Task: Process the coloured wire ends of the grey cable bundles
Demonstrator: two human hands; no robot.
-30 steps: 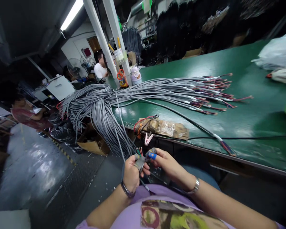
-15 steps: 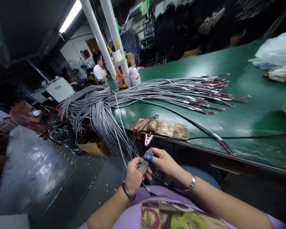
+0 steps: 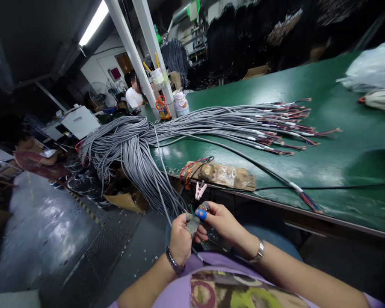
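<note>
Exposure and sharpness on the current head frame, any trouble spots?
Head view: ceiling tube blown out, glare on green table and floor; head view: upper right sinks near black; head view: white posts lean; head view: green wire ends at the left hand too small and soft to separate.

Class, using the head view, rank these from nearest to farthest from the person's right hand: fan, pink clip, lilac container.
1. Pink clip: at the near edge of the table, just beyond the right hand.
2. Lilac container: on the table, ahead-left, beside a post.
3. Fan: in the background, left.
</note>
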